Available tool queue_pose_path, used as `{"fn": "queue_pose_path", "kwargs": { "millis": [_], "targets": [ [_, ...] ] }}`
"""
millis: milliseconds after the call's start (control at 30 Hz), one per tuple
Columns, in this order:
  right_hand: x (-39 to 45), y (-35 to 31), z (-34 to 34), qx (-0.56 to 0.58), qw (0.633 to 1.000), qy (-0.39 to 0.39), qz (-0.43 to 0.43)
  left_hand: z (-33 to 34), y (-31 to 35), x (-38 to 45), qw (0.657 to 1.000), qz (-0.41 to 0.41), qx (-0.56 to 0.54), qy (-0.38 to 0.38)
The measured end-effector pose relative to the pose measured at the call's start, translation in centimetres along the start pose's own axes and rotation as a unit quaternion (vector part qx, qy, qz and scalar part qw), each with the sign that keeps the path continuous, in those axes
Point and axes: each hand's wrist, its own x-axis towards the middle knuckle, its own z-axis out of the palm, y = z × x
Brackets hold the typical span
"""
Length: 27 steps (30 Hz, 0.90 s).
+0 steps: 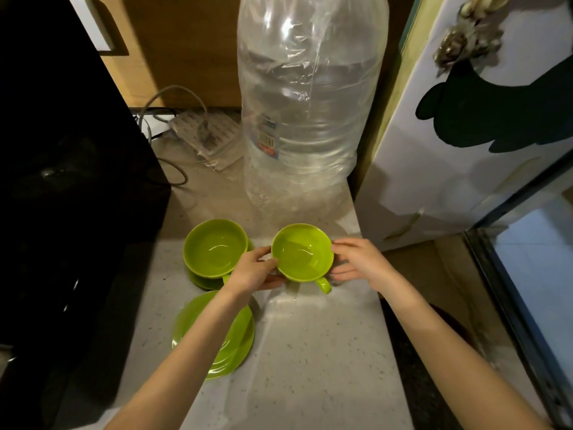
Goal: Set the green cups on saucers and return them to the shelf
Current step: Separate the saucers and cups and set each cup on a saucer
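Note:
A green cup (pixel 302 252) with its handle toward me is held between both hands above the pale countertop (pixel 316 352). My left hand (pixel 254 271) grips its left side and my right hand (pixel 359 262) its right side. To the left, a second green cup (pixel 215 248) sits on a green saucer (pixel 201 280). Nearer to me a bare green saucer (pixel 232 346) lies on the counter, partly hidden by my left forearm.
A large clear plastic water bottle (pixel 307 113) stands right behind the cups. A black appliance (pixel 62 181) walls off the left side. A white fridge side (pixel 465 135) rises on the right. Cables and a wrapped power strip (pixel 207 131) lie at the back.

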Motion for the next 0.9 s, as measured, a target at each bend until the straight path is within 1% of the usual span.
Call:
{"fn": "queue_pose_path", "kwargs": {
  "millis": [333, 500, 700, 900],
  "targets": [
    [-0.7, -0.8, 0.3, -0.002, 1.000, 0.019, -0.004, -0.1, 0.3, -0.6, 1.000, 0.018, 0.002, -0.005],
    [-2.7, -1.6, 0.8, -0.002, 0.999, 0.021, -0.038, -0.8, 0.9, -2.8, 0.999, 0.048, -0.006, -0.006],
    [-5.6, -2.5, 3.0, 0.010, 0.995, -0.006, -0.100, -3.3, 1.4, -7.4, 0.995, 0.098, -0.016, 0.020],
    [-8.1, -2.8, 7.4, 0.030, 0.989, -0.074, -0.123, -6.9, 0.2, -12.4, 0.988, 0.123, -0.038, 0.081]
  ]
}}
